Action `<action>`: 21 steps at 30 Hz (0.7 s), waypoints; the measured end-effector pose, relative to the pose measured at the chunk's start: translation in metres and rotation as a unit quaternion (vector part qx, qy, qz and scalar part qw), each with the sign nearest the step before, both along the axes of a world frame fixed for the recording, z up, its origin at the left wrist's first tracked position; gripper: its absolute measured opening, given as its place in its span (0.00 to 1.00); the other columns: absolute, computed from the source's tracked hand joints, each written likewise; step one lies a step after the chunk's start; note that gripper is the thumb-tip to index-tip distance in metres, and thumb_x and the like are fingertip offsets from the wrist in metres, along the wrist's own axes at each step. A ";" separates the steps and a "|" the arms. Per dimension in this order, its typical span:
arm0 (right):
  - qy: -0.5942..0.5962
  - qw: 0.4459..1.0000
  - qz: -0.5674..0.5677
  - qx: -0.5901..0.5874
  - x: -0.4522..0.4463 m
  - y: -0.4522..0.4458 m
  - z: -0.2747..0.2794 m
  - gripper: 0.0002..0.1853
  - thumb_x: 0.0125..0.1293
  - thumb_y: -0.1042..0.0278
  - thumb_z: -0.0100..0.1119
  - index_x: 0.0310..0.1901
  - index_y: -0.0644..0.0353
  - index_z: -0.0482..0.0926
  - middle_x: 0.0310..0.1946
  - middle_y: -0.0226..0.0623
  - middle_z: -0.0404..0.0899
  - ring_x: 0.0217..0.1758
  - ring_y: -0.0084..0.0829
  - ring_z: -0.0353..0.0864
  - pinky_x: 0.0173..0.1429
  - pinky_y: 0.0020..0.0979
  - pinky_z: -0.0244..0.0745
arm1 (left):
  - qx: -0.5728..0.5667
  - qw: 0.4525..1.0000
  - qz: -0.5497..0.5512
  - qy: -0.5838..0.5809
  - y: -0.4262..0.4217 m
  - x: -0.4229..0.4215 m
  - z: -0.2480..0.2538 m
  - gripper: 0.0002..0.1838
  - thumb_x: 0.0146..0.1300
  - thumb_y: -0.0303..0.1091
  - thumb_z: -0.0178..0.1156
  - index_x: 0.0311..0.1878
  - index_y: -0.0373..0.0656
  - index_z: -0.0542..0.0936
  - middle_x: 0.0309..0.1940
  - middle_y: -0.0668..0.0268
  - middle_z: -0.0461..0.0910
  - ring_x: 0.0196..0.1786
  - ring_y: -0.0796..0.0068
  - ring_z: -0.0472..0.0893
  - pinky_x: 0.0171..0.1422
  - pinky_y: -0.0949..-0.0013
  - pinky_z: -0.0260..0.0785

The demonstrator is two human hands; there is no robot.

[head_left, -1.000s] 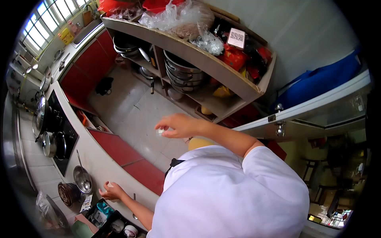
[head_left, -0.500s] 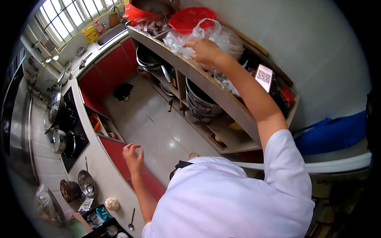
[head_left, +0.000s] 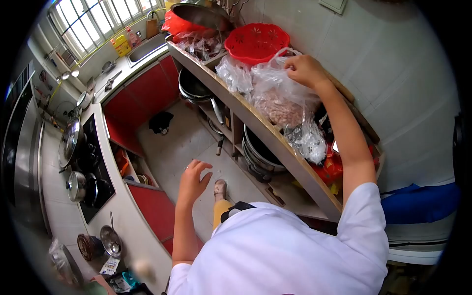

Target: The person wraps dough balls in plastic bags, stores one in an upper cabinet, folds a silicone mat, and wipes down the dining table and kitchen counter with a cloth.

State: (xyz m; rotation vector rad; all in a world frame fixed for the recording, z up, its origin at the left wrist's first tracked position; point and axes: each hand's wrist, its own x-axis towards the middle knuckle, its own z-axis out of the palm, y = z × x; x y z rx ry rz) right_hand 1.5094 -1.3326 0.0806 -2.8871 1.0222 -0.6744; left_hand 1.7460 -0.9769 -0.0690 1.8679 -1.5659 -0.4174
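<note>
On the shelf (head_left: pixel 305 174), a plastic bag (head_left: pixel 276 82) seems pinched by the right hand (head_left: pixel 308 73); the left hand (head_left: pixel 193 181) is held loosely wide. A printed slip (head_left: pixel 109 266) on the desk (head_left: pixel 142 236) is blurred.

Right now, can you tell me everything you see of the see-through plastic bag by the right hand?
The plastic bag looks thin, cloudy and crinkled, with a looped handle poking up. Small pinkish-brown bits show through its lower part; I can't tell what they are. It sits slumped on the shelf unit, beside the red basket. The right hand is at its top, gripping or just touching, I can't tell.
</note>
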 end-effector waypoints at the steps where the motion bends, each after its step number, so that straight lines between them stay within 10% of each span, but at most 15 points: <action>1: 0.015 0.999 -0.024 0.028 -0.009 0.001 0.006 0.11 0.47 0.64 0.56 0.33 0.52 0.83 0.30 0.39 0.82 0.34 0.40 0.81 0.39 0.38 0.76 | 0.000 1.000 -0.005 0.001 -0.013 0.005 0.003 0.11 0.51 0.27 0.64 0.40 0.45 0.79 0.38 0.63 0.77 0.44 0.61 0.77 0.48 0.64 0.70; 5: 0.036 0.947 -0.073 0.310 -0.043 -0.019 0.001 0.10 0.50 0.66 0.59 0.33 0.59 0.82 0.23 0.32 0.79 0.24 0.28 0.78 0.28 0.30 0.73 | -0.056 0.996 -0.059 0.022 -0.071 0.024 0.013 0.11 0.51 0.27 0.63 0.40 0.44 0.79 0.37 0.63 0.77 0.41 0.62 0.78 0.45 0.64 0.71; 12: -0.113 0.907 -0.070 0.400 -0.012 0.012 0.036 0.13 0.53 0.70 0.62 0.40 0.67 0.80 0.28 0.30 0.78 0.22 0.19 0.73 0.27 0.22 0.71 | -0.201 0.975 -0.087 -0.049 -0.177 0.049 0.041 0.23 0.49 0.30 0.66 0.51 0.52 0.76 0.53 0.57 0.70 0.55 0.54 0.71 0.54 0.58 0.67; 21: -0.025 0.998 0.032 -0.040 0.108 0.002 -0.006 0.14 0.50 0.66 0.65 0.40 0.55 0.82 0.42 0.35 0.77 0.47 0.34 0.77 0.49 0.34 0.74 | -0.167 0.955 -0.146 -0.199 -0.309 0.050 0.043 0.26 0.47 0.41 0.67 0.53 0.54 0.78 0.59 0.51 0.66 0.57 0.49 0.71 0.56 0.55 0.68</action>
